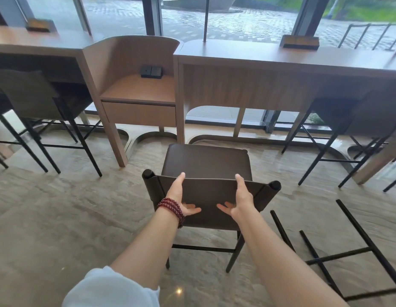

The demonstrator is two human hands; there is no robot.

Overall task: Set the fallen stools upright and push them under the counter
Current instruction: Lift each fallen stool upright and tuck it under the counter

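Brown stool (207, 165) standing upright on the floor (59, 207), just short of the counter (270, 56). Left hand (181, 197) and right hand (239, 199) grip its backrest, thumbs over the top edge, fingers spread against the rear face. A second stool (347, 255) lies on its side at right, legs showing. Further stools (37, 100) stand tucked under the counter.
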